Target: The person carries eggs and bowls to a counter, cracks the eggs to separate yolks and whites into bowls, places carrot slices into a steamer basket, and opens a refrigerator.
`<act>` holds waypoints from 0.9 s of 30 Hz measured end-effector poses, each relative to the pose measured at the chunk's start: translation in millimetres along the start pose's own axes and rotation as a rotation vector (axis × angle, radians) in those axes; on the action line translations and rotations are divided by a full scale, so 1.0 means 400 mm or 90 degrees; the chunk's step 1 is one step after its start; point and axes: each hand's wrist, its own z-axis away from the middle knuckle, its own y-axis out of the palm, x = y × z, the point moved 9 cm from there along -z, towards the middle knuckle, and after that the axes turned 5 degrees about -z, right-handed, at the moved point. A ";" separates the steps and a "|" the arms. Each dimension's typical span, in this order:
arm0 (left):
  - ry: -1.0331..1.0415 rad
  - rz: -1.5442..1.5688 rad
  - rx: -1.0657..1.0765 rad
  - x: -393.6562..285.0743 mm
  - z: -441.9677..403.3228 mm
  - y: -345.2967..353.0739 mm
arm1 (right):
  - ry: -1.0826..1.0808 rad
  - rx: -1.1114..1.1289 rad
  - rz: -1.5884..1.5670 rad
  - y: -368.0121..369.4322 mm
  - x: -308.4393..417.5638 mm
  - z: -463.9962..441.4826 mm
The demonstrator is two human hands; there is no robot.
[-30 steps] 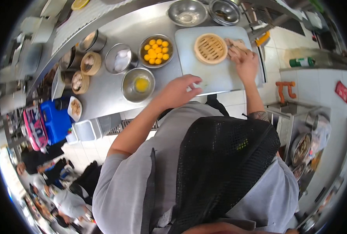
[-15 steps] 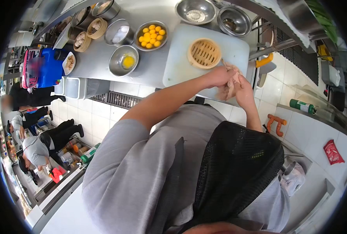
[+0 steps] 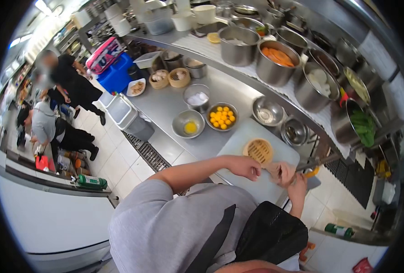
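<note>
My left hand (image 3: pixel 244 168) hovers over the near left part of the white cutting board (image 3: pixel 233 144), its fingers loosely bent and apart, with nothing visible in them. A small gap separates it from a thin, pale, crumpled sheet (image 3: pixel 280 173), whose exact kind I cannot make out. My right hand (image 3: pixel 297 187) grips that sheet at its right side, near the board's right edge. Just beyond the hands, a round bamboo steamer basket (image 3: pixel 258 151) with a slatted bottom rests on the board.
Beyond the board stand metal bowls of egg yolks (image 3: pixel 222 117), a cracked egg (image 3: pixel 189 128) and whitish pieces (image 3: pixel 196 99). Further left are small bamboo steamers (image 3: pixel 178 78). A shelf above carries several metal pots (image 3: pixel 278 63). Co-workers (image 3: pixel 45 123) stand at far left.
My head view has tilted up and turned, bringing the pot shelf into sight. My left hand has come off the crumpled sheet; my right hand keeps hold of it.
</note>
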 end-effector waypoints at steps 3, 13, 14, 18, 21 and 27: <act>-0.057 -0.211 -0.113 -0.113 0.202 -0.231 | -0.027 0.029 0.068 0.001 0.022 0.013; -0.043 -0.764 -0.957 -0.356 0.865 -1.371 | -0.098 0.141 -0.106 0.165 0.350 0.047; -0.063 -0.722 -1.014 -0.349 0.915 -1.490 | -0.064 0.106 -0.136 0.147 0.412 0.035; -0.404 -1.273 -0.289 -0.080 0.820 -1.921 | -0.052 -0.092 -0.253 0.027 0.596 -0.008; -0.361 -0.812 -0.326 -0.091 0.786 -1.836 | -0.133 -0.243 -0.271 -0.156 0.783 -0.057; -0.351 -0.781 -0.292 -0.102 0.764 -1.843 | -0.293 -0.287 -0.063 -0.367 1.067 -0.277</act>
